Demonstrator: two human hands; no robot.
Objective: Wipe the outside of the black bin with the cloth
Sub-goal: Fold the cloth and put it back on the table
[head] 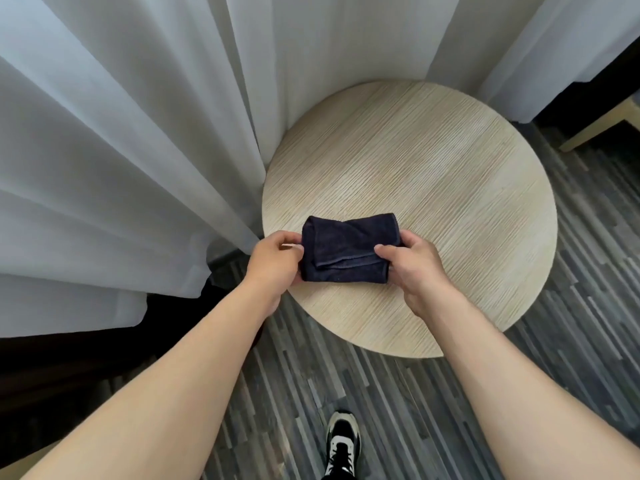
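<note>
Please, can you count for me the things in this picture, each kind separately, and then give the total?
Cloth, dark, folded, held by left hand and right hand: 1
Round wooden table: 1
White curtain: 1
Shoe: 1
Hands: 2
Black bin: 0, not in view
Total: 6

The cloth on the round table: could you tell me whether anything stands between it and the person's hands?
Nothing visible does. The left hand and the right hand already grip the folded dark cloth at its two ends over the round table. The black bin is not in view.
</note>
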